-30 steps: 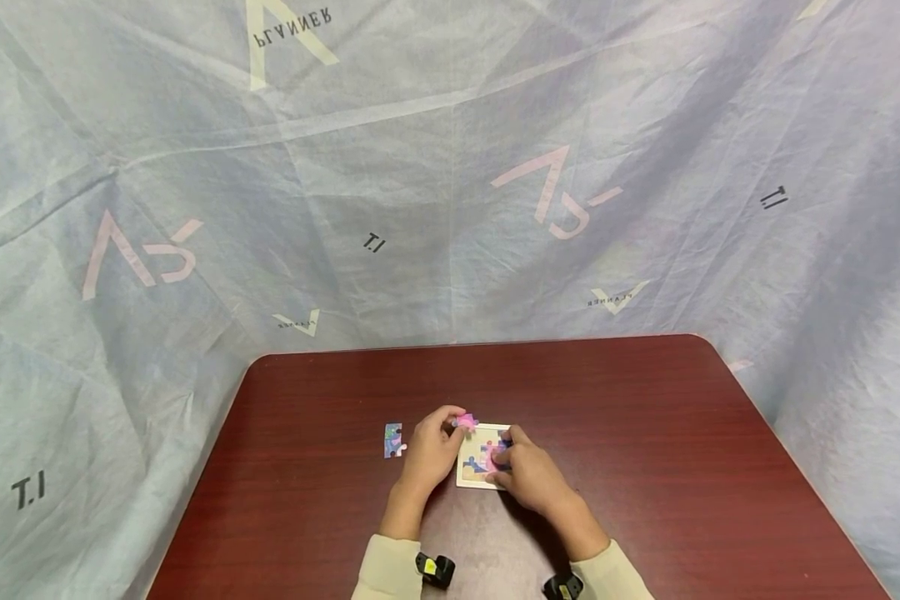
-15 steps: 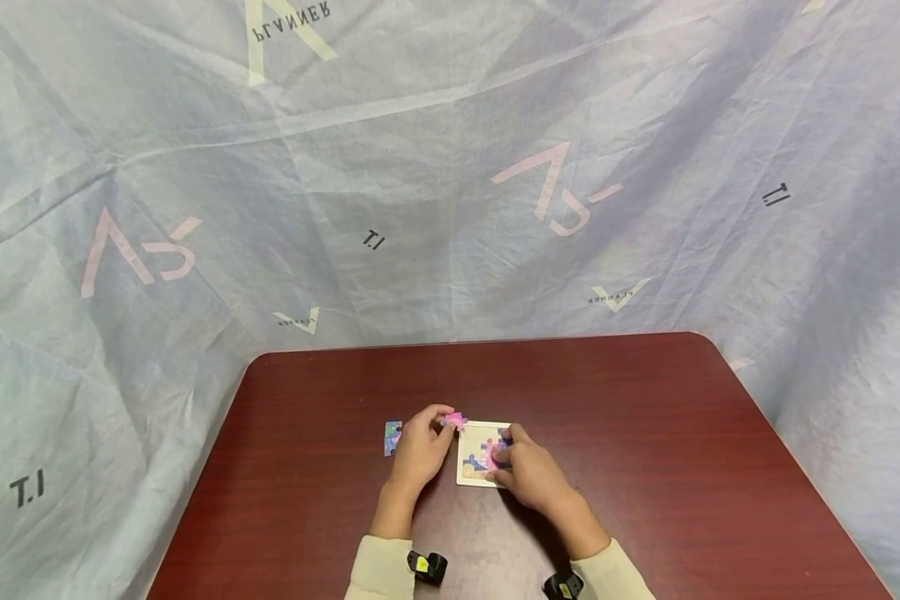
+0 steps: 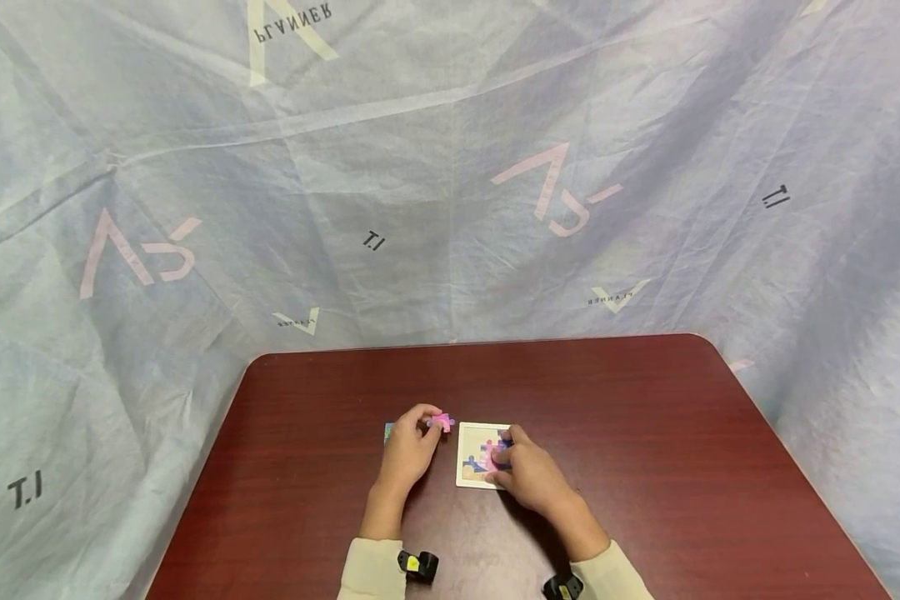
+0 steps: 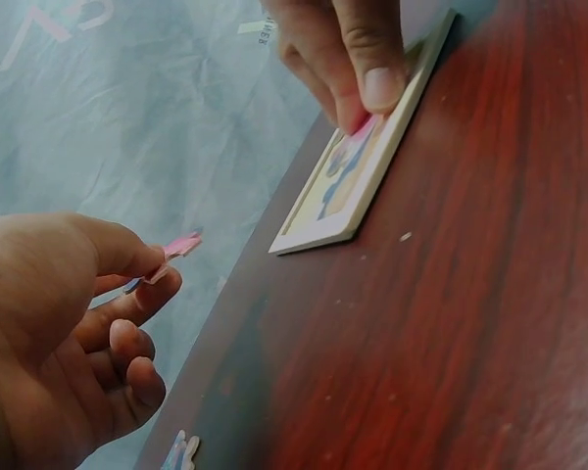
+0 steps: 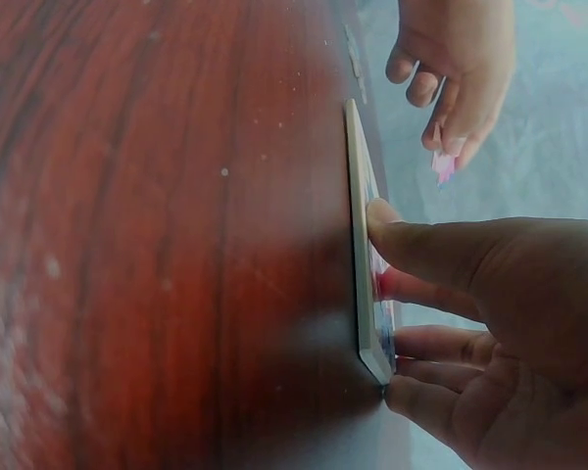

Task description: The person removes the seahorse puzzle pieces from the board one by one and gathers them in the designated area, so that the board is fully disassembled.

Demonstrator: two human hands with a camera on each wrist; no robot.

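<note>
My left hand (image 3: 407, 452) pinches a small pink and blue jigsaw piece (image 4: 181, 245) between thumb and forefinger, raised left of the puzzle tray. The other left fingers are loosely curled. The square tray (image 3: 460, 468) has a pale rim and lies flat on the table. Pink, blue and tan pieces (image 3: 472, 468) sit in its front and right parts, while its back left shows bare cream base. My right hand (image 3: 536, 477) holds the tray at its right side, thumb on the front rim (image 5: 358, 206) and fingertips on the pieces and far edge. The hand hides the tray's right part.
Joined loose jigsaw pieces (image 3: 388, 431) lie on the table left of the tray, mostly hidden by my left hand. The dark red wooden table (image 3: 645, 417) has rounded back corners. A grey cloth (image 3: 450, 167) hangs behind it and at both sides.
My left hand has moved left from above the tray's back left corner, carrying the pink piece, and now covers most of the loose pieces. The right hand and tray stay in place.
</note>
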